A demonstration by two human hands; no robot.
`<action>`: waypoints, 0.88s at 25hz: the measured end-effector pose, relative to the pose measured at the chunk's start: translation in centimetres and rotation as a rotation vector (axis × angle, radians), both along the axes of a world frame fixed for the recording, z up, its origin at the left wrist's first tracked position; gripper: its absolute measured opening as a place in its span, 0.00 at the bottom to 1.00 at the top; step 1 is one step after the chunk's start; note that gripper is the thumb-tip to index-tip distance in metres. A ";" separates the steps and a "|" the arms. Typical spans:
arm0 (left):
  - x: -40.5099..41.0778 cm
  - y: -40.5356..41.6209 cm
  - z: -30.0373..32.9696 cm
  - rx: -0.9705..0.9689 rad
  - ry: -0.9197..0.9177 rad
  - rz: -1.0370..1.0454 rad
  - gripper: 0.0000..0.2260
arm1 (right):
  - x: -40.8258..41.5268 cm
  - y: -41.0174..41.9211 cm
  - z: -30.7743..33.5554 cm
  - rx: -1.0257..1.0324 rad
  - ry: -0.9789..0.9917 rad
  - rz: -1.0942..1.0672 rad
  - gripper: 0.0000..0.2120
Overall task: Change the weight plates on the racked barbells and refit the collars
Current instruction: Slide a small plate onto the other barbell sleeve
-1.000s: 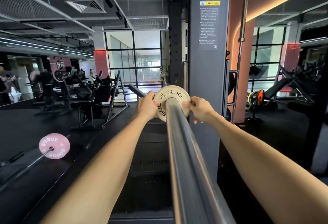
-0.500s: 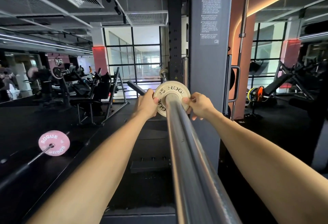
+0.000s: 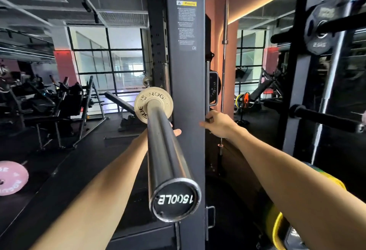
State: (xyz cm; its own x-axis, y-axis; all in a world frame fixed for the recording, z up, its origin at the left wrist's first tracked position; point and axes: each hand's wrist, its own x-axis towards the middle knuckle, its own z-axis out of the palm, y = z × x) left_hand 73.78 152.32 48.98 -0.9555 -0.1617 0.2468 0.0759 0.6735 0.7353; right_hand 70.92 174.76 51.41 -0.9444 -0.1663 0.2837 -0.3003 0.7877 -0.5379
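Small tan plate seated far up the barbell sleeve at frame centre, no collar visible; left hand, mostly hidden beneath the sleeve, grip indeterminate; right hand pinching a dark object, apparently the collar, probably fitted next.

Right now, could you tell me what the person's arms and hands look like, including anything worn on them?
Both forearms are bare as far as the picture shows: no sleeves, watch or wristbands in view. The right hand wears no glove or ring that I can see. The left hand is mostly hidden behind the barbell sleeve, with only bare fingertips showing.
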 end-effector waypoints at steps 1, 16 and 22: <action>-0.7 0.9 -0.2 -0.096 0.067 0.015 0.13 | 0.8 1.2 -0.1 0.007 0.001 -0.008 0.25; 10.2 8.1 -7.2 -0.234 -0.233 -0.050 0.26 | 9.9 8.9 -7.9 0.121 -0.162 0.066 0.27; 16.9 -0.8 -9.8 -0.203 -0.310 0.162 0.25 | 12.4 0.2 -10.9 0.174 -0.239 0.244 0.28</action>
